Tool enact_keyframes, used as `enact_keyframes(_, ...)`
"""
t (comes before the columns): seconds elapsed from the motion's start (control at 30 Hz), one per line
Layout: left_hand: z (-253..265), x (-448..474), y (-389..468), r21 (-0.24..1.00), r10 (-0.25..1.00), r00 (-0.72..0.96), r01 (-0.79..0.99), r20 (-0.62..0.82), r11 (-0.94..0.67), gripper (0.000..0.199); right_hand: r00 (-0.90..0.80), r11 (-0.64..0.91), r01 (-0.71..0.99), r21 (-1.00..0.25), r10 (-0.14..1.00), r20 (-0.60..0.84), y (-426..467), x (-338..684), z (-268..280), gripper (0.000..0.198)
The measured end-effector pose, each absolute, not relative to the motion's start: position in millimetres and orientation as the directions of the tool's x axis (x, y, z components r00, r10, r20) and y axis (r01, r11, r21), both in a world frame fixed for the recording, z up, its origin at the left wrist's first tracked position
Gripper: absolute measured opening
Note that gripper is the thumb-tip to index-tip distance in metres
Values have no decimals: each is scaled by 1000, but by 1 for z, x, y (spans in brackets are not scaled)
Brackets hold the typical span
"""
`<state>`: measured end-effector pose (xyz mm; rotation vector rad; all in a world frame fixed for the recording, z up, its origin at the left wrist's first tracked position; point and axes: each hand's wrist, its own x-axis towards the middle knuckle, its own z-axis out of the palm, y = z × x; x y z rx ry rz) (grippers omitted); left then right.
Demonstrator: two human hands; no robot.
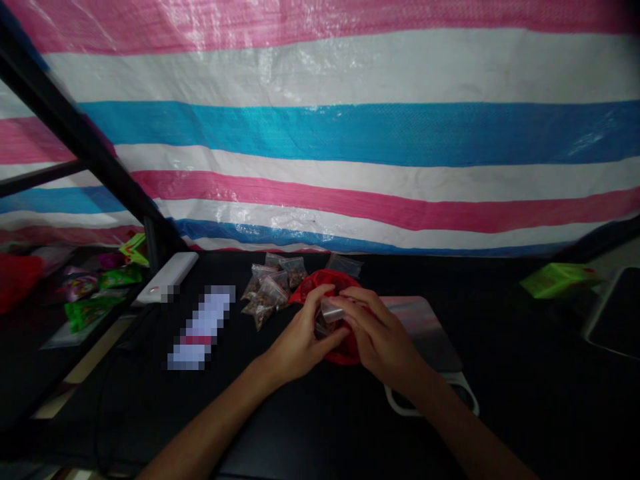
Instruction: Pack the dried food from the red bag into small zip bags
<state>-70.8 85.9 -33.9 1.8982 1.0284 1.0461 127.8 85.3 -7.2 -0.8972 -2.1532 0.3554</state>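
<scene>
A small clear zip bag (331, 311) is held between my two hands, over an open red plastic bag (345, 352). My left hand (299, 339) grips its left side, with thumb and fingers curled round it. From the right, the fingers of my right hand (383, 332) pinch near its top edge. Brown bits show low in the zip bag, partly hidden by my fingers. Several filled zip bags (270, 288) lie in a pile to the left of the red bag. Behind it are flat clear bags (345, 265). A kitchen scale (420, 320) sits partly under my right forearm.
A white power strip (170, 275) and a blurred-out pale rectangle (203, 330) lie to the left. Green packets (93, 312) are beyond the black frame post (100, 160). At right are a lime-green box (555, 279) and a dark flat device (617, 313). A striped tarp (350, 133) hangs behind.
</scene>
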Motion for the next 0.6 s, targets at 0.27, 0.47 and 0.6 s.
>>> enact_keyframes(0.27, -30, -74, 91, 749, 791, 96, 270, 604, -605, 69, -248, 579, 663, -474, 768, 591, 86, 127, -3, 41)
enact_keyframes(0.47, -31, -77, 94, 468, 597, 230, 434, 768, -770, 71, -399, 633, 632, -446, 760, 513, 84, 124, -3, 51)
enact_keyframes(0.6, -35, -75, 92, 513, 611, 281, 352, 740, -783, 73, -504, 728, 539, -423, 682, 530, 77, 123, 0, 32)
